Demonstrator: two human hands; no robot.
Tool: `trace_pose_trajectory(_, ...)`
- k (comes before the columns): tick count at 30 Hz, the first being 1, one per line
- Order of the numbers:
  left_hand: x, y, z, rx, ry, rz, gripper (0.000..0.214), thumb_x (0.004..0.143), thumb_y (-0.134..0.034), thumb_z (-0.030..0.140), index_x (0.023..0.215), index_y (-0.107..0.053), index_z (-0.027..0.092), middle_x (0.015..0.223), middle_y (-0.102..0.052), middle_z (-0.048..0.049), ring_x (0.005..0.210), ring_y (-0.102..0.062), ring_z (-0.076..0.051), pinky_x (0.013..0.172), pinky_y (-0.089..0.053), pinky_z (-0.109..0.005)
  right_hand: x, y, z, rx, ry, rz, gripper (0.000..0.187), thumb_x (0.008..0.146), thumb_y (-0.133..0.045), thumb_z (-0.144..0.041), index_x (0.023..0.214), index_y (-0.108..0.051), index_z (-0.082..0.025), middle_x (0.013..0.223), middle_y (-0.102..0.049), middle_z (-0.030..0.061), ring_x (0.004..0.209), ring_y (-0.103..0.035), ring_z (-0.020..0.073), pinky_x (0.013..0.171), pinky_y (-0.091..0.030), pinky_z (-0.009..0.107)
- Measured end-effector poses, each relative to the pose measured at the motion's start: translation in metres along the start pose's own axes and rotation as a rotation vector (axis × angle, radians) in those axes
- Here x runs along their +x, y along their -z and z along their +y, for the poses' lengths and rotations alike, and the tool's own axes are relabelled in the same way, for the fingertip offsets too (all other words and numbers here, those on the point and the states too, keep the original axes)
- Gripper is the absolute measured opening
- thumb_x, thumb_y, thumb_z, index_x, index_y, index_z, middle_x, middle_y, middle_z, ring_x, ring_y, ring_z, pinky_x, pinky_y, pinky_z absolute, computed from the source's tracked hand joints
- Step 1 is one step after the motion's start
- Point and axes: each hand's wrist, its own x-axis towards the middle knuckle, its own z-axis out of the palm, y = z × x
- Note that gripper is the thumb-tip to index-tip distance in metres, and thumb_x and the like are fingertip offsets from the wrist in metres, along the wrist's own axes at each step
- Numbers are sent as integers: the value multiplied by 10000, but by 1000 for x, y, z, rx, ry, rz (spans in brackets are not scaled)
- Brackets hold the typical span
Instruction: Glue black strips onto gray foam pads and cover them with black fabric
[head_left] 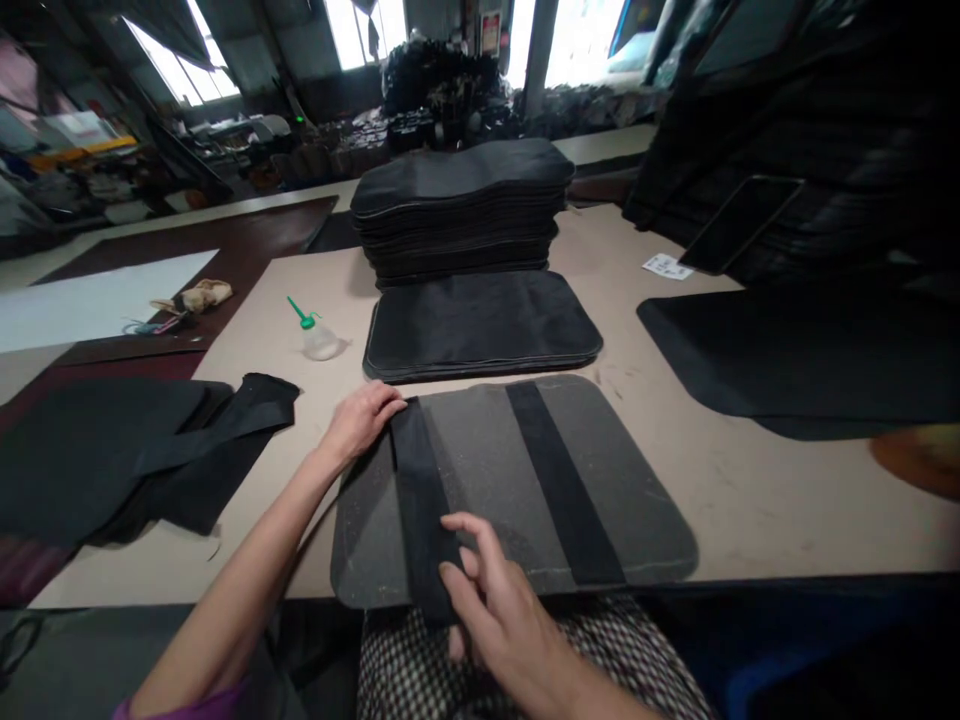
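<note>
A dark grey rounded panel (480,450) lies flat at the table's front edge. Two black fabric strips cross it: the left strip (421,470) and the right strip (566,485). At the far end of the left strip, my left hand (367,415) is closed, fingertips pinching the strip at the panel's back edge. My right hand (495,610) is at the near end of that strip, its thumb and index finger apart at the strip's right side. The strip's near end reaches past the panel's front edge; my lower fingers are partly hidden there.
Behind the panel lie a low stack of black panels (484,320) and a taller stack (461,215). Left are a green-tipped bottle (319,340) and black fabric pieces (97,450). Right are more black panels (810,360), a phone (739,225) and a paper label (667,266).
</note>
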Motion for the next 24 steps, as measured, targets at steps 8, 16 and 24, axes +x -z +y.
trace_pose_trajectory(8,15,-20,-10,211,-53,-30,267,1023,-492,428,948,-656,231,959,-633,-45,944,-592,-207,811,-456,-316,20,-11,0,215,-74,-79,251,1025,-437,-431,1165,-390,-228,650,-657,-63,418,-573,100,444,-407,185)
trace_pose_trajectory(16,20,-25,-7,282,-56,-27,254,1018,-508,416,946,-650,218,965,-635,-60,949,-585,-218,780,-439,-318,21,-10,3,195,-56,-61,204,1020,-442,-398,1118,-394,-225,612,-644,-79,398,-561,94,430,-394,178)
trace_pose_trajectory(24,14,-26,8,373,-75,16,228,1016,-503,379,1080,-646,213,1074,-635,-98,1026,-538,-253,812,-430,-353,22,-6,5,114,-48,-38,174,1009,-463,-382,1088,-405,-237,576,-644,-82,379,-560,105,436,-406,183)
